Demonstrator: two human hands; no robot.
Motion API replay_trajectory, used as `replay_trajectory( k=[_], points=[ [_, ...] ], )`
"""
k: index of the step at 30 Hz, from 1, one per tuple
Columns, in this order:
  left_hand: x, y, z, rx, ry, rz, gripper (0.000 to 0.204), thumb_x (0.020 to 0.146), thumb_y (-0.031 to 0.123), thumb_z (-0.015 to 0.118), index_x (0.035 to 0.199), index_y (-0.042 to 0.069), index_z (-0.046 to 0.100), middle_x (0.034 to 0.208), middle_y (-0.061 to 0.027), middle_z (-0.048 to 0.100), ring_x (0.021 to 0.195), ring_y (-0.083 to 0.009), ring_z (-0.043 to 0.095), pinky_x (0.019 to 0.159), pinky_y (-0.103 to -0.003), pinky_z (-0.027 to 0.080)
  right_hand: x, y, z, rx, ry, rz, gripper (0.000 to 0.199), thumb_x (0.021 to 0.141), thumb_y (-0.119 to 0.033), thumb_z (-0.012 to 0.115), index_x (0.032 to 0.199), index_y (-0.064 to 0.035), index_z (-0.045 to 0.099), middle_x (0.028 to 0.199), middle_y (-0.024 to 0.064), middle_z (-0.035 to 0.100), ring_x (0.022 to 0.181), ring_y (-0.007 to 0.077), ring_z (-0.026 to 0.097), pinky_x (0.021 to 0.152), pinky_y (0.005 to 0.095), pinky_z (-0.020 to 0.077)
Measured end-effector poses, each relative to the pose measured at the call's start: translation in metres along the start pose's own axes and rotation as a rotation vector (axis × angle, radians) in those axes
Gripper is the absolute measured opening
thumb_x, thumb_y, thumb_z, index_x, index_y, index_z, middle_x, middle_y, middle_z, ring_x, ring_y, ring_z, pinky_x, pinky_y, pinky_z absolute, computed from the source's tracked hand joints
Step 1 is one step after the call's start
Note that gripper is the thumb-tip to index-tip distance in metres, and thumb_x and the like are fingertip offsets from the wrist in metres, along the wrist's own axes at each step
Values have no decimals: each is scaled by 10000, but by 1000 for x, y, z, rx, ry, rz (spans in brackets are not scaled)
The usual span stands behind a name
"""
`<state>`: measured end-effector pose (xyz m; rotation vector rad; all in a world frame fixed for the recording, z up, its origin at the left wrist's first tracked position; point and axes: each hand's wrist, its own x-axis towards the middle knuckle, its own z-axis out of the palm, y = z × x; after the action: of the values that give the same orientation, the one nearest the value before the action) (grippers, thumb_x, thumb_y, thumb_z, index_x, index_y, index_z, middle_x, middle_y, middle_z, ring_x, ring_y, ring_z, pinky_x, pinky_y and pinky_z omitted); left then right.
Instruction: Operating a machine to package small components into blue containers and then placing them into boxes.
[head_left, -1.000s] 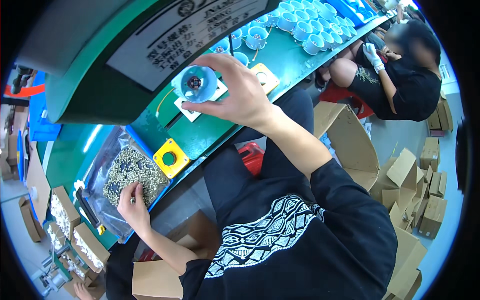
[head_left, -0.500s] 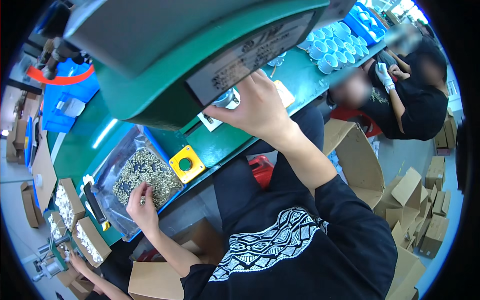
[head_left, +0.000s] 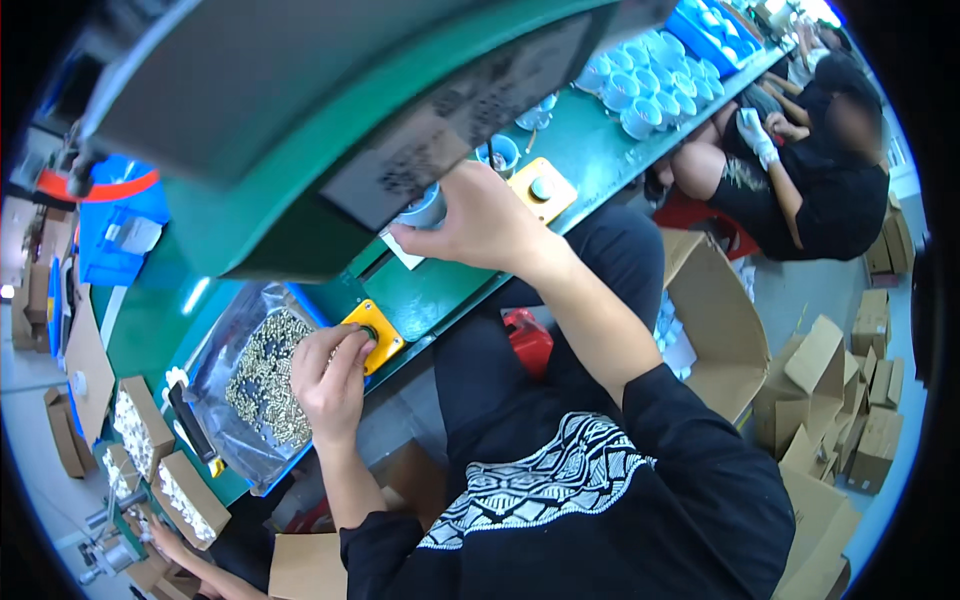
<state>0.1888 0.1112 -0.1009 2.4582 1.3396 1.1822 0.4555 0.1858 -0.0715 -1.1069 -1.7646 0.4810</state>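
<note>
My left hand (head_left: 332, 385) is closed, fingertips pressed together at the round green button of a yellow control box (head_left: 391, 350). Whether a small piece sits in those fingers is hidden. Beside it lies a blue tray (head_left: 250, 455) lined with clear plastic, holding many small brass-coloured metal pieces (head_left: 262, 365). My right hand (head_left: 485, 222) reaches under the head of a green machine (head_left: 250, 225) and grips a light-blue cup (head_left: 428, 208), thumb on its near side. The machine covers some of the fingers. Another blue cup (head_left: 505, 150) stands just beyond this hand.
A second yellow button box (head_left: 550, 190) sits right of my right hand. Many light-blue cups (head_left: 640, 118) stand at the far right of the green table. Cardboard boxes (head_left: 725, 330) are on the floor at right. Co-workers (head_left: 840, 180) sit at the right; another person's hand (head_left: 165, 540) shows lower left.
My left hand has moved right, from the brass pieces in the tray to the near yellow box's button. My right hand stays at the cup under the machine; the view has shifted slightly.
</note>
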Motion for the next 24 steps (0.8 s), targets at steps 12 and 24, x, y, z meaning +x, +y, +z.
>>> replay_trajectory(
  k=[12,24],
  points=[
    [-6,-4,-1,167,-68,141,159,752,53,826,893,60,754,816,-49,694,859,-264,697,730,-381,539,-85,63,-61,-282,213,-34,306,865,-99,713,1148,4,660,1099,166,709,1054,353,672,967,429,518],
    [-12,-6,-9,89,-58,94,129,751,60,815,870,73,767,829,-53,715,880,-257,699,764,-381,560,-77,64,1,-264,476,58,360,1061,-312,497,1134,-2,666,1120,162,676,1113,336,599,1030,424,439]
  ],
)
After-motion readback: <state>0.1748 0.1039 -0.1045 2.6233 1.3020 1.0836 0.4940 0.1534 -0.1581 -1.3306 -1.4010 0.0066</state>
